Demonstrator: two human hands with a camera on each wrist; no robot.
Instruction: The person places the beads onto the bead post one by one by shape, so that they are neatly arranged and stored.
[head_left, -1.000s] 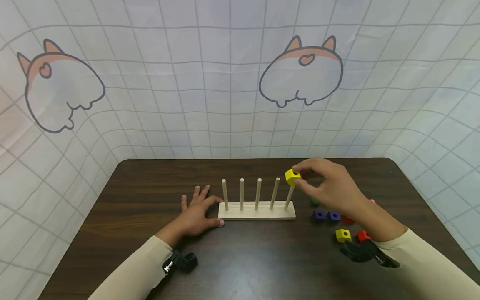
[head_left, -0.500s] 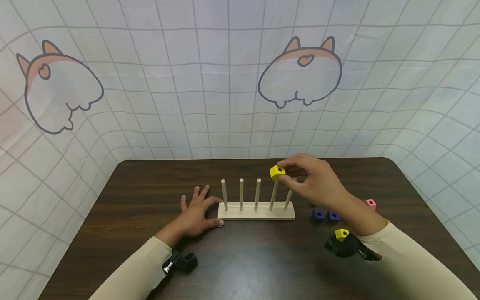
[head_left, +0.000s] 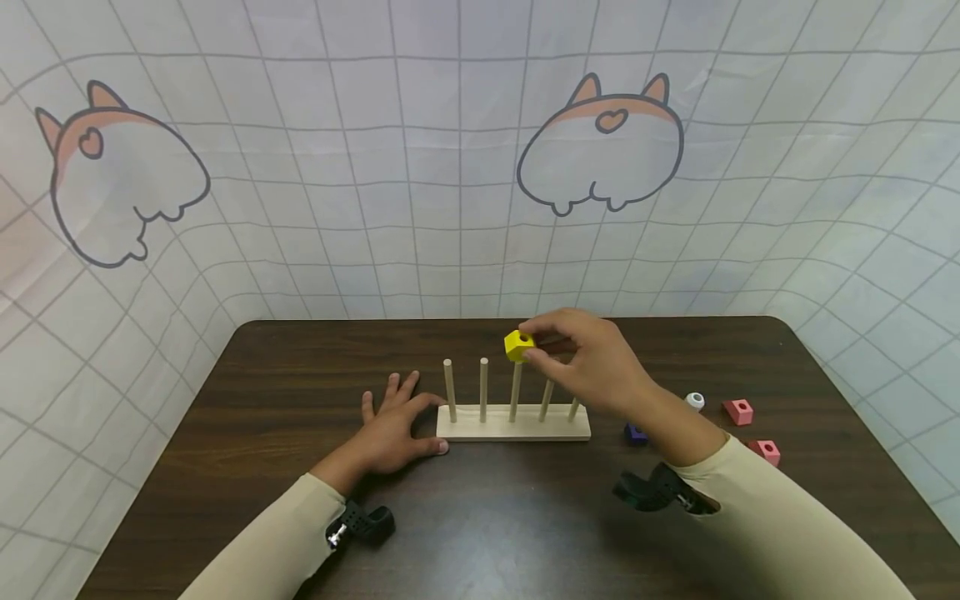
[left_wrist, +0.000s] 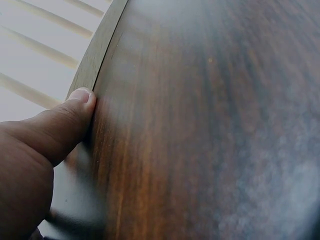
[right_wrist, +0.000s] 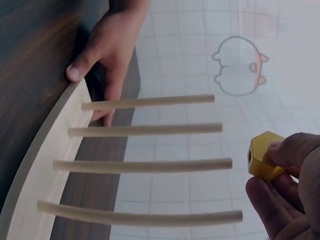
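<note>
My right hand (head_left: 588, 358) pinches a yellow hexagonal bead (head_left: 517, 346) between thumb and fingers. In the head view the bead appears over the middle peg of a pale wooden peg rack (head_left: 487, 431). The right wrist view shows a hole in the bead (right_wrist: 265, 156), which is held apart from the tips of the bare pegs (right_wrist: 227, 163). At the rack's left end my left hand (head_left: 393, 432) grips the base, the thumb on its front edge and the index finger behind. That thumb (left_wrist: 75, 107) presses the edge in the left wrist view.
Right of the rack lie a purple bead (head_left: 634, 434), a white bead (head_left: 694, 402) and pink beads (head_left: 738, 412), partly hidden by my right forearm. The dark wooden table (head_left: 480, 533) meets a white gridded cloth (head_left: 450, 250) at the back.
My right hand has carried the yellow bead leftward, from above the rightmost peg to above the middle one. The left hand and the rack have stayed put.
</note>
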